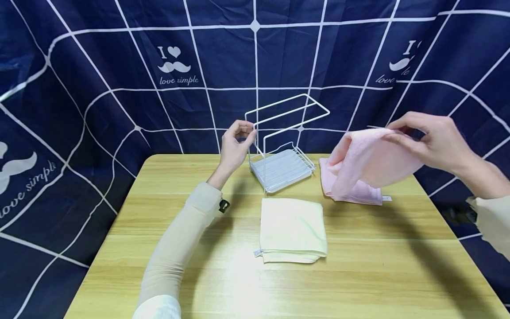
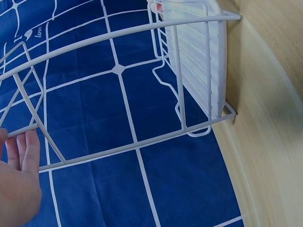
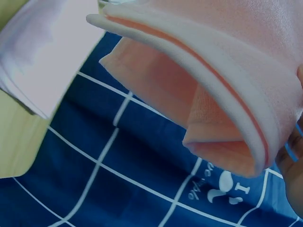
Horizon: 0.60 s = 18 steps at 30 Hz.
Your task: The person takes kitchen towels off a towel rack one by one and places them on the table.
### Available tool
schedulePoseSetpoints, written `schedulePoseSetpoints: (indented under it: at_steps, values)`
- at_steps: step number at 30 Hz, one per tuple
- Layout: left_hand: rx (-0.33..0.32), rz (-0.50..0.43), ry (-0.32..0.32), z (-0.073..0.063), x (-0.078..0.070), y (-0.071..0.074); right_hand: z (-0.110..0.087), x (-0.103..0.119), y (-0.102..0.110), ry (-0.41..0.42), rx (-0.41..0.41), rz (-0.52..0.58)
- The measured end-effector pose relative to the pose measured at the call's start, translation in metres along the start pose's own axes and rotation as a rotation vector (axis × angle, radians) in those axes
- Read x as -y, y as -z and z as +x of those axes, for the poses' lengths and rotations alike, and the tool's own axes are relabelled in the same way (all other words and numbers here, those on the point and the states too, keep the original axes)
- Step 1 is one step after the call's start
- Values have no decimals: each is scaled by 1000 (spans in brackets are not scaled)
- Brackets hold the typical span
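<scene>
My left hand (image 1: pixel 234 148) pinches an upright wire at the left of a white wire rack (image 2: pixel 113 35). The rack stands at the back of the table, with a ribbed white tray (image 1: pixel 283 170) in its base. Over on the right, my right hand (image 1: pixel 442 137) holds a pink towel (image 1: pixel 382 157) by its upper edge, between thumb and fingers. This towel hangs folded over, and its layers gape in the right wrist view. Below it a second pink towel (image 1: pixel 364 194) lies folded on the table, partly hidden. A pale yellow-green towel (image 1: pixel 292 228) lies folded in front of the rack.
The wooden table (image 1: pixel 131 248) has rounded back corners. Behind and around it hangs a navy curtain (image 1: pixel 223 57) with white grid lines. A small white label (image 1: pixel 257 253) sticks out from the yellow-green towel.
</scene>
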<state>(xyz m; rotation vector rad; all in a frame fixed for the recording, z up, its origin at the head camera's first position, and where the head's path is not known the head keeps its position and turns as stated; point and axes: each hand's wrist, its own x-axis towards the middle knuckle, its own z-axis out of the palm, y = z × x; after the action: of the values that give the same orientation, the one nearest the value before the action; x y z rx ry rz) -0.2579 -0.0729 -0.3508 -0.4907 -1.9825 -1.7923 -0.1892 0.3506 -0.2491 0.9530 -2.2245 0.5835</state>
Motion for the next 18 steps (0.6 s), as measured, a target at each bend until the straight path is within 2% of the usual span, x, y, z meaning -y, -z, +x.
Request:
schedulePoseSetpoints:
  at_steps: [10,18]
  values:
    - [-1,0,-3,-1,0,-1,-38,-5,-10,25,85,8]
    - [-1,11,-11,-2,1,-1,-59,-3,-13,33,105,-39]
